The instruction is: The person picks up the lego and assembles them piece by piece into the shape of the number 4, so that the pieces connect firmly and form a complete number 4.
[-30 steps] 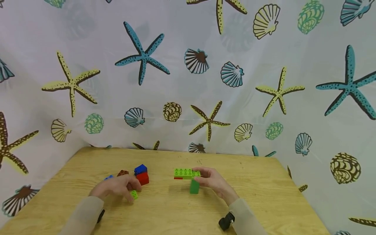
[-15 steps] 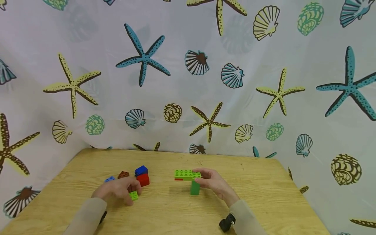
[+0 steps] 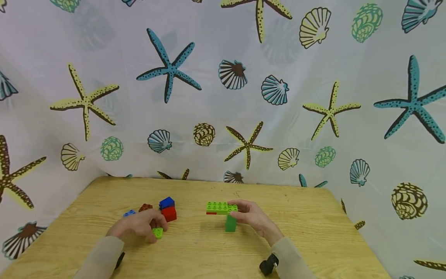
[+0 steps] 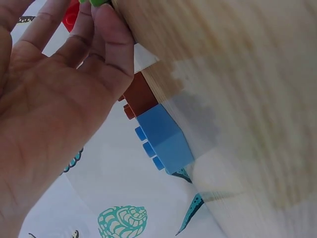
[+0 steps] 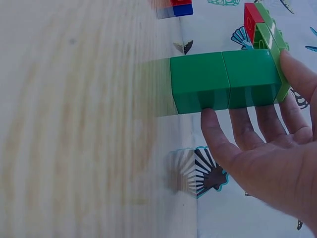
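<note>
At the left, my left hand [image 3: 141,224] pinches a small lime-green brick [image 3: 158,233] between thumb and fingers, low over the table. In the left wrist view only a sliver of that brick [image 4: 98,2] shows at the fingertips. My right hand [image 3: 256,217] grips a built piece from its right side. Two dark green bricks [image 5: 225,82] stacked upright form its column. Across the top run lime-green bricks [image 3: 217,207] reaching out to the left, with a red brick [image 5: 251,21] under their far end. The right thumb lies on the lime top, fingers along the green side.
Just beyond my left hand stand a red brick [image 3: 169,213] and a blue brick [image 3: 167,202]. A brown brick [image 4: 142,93] and a lighter blue brick [image 4: 166,139] sit side by side at the left. A shell-patterned curtain [image 3: 209,108] borders the wooden table [image 3: 195,255].
My left fingers have come in around the small lime-green brick, which has turned a little. The right hand and the built piece have stayed in place.
</note>
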### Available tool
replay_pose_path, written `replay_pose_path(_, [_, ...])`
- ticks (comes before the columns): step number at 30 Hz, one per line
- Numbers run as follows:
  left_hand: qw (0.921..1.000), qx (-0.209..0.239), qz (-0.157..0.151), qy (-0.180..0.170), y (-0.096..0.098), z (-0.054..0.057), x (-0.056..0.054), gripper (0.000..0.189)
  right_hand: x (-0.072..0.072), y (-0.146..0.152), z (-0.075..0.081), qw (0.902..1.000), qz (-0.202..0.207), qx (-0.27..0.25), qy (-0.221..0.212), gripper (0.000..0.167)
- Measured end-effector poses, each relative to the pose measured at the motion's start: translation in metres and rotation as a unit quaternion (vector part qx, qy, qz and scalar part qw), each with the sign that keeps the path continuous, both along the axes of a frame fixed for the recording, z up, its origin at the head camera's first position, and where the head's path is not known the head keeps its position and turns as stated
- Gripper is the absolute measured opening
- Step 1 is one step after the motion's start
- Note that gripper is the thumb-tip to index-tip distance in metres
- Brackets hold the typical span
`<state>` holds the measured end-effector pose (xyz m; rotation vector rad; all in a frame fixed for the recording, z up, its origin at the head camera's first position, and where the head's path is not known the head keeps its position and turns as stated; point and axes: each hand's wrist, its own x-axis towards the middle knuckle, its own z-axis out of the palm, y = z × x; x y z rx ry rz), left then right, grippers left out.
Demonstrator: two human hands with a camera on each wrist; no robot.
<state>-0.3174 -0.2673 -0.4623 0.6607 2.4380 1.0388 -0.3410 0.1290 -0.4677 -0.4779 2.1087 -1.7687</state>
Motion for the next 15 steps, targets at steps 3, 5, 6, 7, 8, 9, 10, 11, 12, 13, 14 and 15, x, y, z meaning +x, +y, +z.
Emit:
replay_pose_path(3, [0.9998, 0.007, -0.014, 0.01, 0.001, 0.001, -0.001, 0.038, 0.0, 0.001, -0.001, 1.0, -0.001, -0.001, -0.001, 0.045])
replay_pose_path(5, [0.9997, 0.012, -0.019, 0.009, 0.002, 0.003, -0.001, 0.04, -0.001, 0.002, -0.001, 1.0, 0.0, -0.001, 0.001, 0.045])
replay_pose_path(6, [0.9996, 0.015, -0.021, 0.008, 0.002, 0.003, -0.001, 0.041, -0.001, 0.002, -0.001, 1.0, 0.002, 0.0, 0.002, 0.045])
replay_pose_path(7, [0.9997, 0.015, -0.018, 0.005, 0.003, 0.004, -0.001, 0.041, -0.002, 0.002, -0.001, 1.0, 0.002, 0.0, 0.002, 0.045])
replay_pose_path(8, [0.9998, 0.013, -0.012, 0.003, 0.004, 0.005, 0.0, 0.041, -0.002, 0.003, -0.001, 1.0, 0.003, 0.0, 0.002, 0.045])
replay_pose_path(9, [1.0, 0.008, -0.004, 0.002, 0.004, 0.006, 0.0, 0.041, -0.002, 0.003, -0.001, 1.0, 0.004, 0.0, 0.002, 0.046])
replay_pose_path(10, [1.0, 0.003, 0.004, 0.001, 0.005, 0.007, 0.001, 0.041, -0.002, 0.003, -0.001, 1.0, 0.005, 0.0, 0.001, 0.046])
replay_pose_path(11, [0.9999, -0.001, 0.015, -0.002, 0.005, 0.009, 0.002, 0.041, -0.002, 0.002, -0.001, 1.0, 0.005, 0.0, 0.001, 0.046])
replay_pose_path(12, [0.9997, -0.006, 0.024, -0.001, 0.006, 0.009, 0.003, 0.041, -0.002, 0.002, -0.001, 1.0, 0.005, -0.001, 0.0, 0.046])
replay_pose_path(13, [0.9994, -0.009, 0.034, -0.002, 0.007, 0.01, 0.003, 0.041, -0.002, 0.002, -0.001, 1.0, 0.003, -0.001, -0.001, 0.046])
replay_pose_path(14, [0.999, -0.01, 0.043, -0.005, 0.008, 0.011, 0.003, 0.042, -0.001, 0.002, -0.002, 1.0, 0.002, -0.001, -0.002, 0.046])
replay_pose_path(15, [0.9989, -0.01, 0.046, -0.004, 0.009, 0.012, 0.003, 0.043, -0.001, 0.002, -0.002, 1.0, 0.0, -0.001, -0.002, 0.046])
